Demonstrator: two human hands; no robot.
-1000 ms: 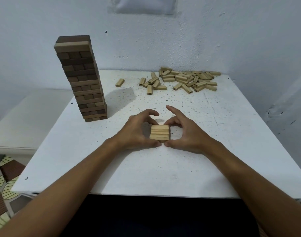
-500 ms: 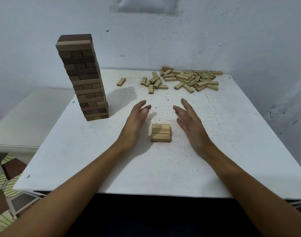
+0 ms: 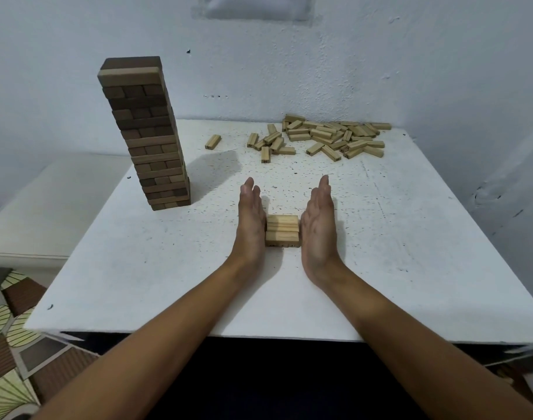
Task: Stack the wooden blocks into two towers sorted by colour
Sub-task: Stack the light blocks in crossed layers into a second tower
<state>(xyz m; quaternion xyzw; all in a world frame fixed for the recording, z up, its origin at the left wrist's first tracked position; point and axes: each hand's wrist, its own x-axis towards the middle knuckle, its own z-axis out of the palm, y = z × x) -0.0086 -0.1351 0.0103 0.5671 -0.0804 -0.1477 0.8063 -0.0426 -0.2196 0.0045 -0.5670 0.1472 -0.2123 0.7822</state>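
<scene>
Both flat hands, left hand (image 3: 251, 221) and right hand (image 3: 319, 221), fingers straight, press the light blocks (image 3: 282, 230) (end markings unreadable).

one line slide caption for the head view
Flat left hand and right hand square the light block stack; dark tower stands behind.

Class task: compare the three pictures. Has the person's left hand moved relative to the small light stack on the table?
Yes. The left hand has closed in on the small light stack; its flat palm now touches the stack's left side.
</scene>
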